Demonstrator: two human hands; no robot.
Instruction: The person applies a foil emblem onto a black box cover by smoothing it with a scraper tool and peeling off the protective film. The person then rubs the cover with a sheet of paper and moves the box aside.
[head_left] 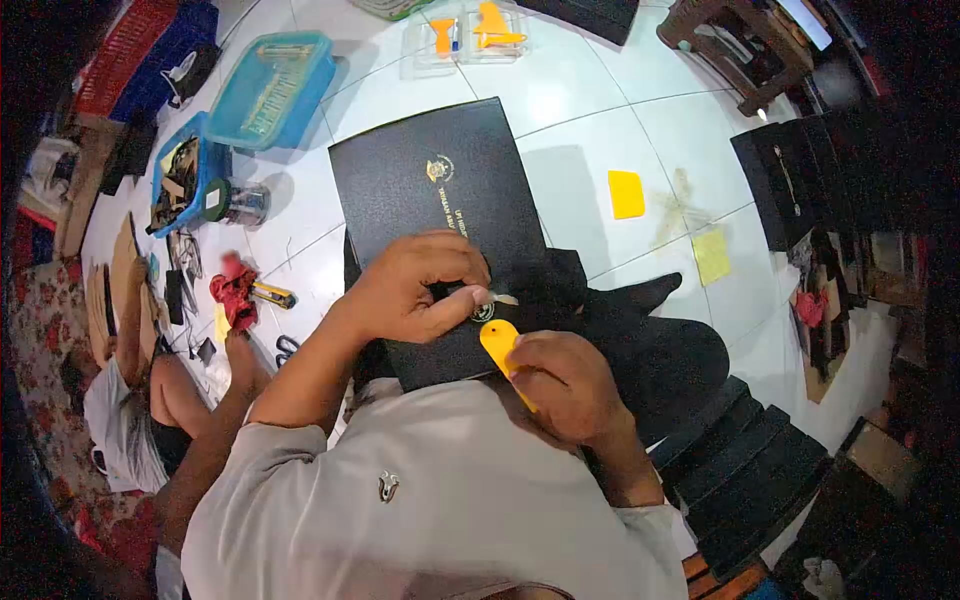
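Observation:
A black folder (400,165) with a gold emblem and lettering lies across my lap. My left hand (430,285) rests over it, thumb and forefinger pinched on a small pale strip (507,299). Just below those fingertips a round whitish emblem (484,313) shows on the black surface. My right hand (572,385) is closed around a flat yellow plastic tool (497,343) whose rounded end has a small hole. That end is close to the emblem and the left fingertips; the tool's other end is hidden by my right hand.
Black pieces (640,355) lie right of my lap. On the tiled floor are a yellow pad (627,194), a yellow paper (712,257), a blue container (318,70), a jar (250,203) and scissors (287,348). Another person (120,420) sits at the left.

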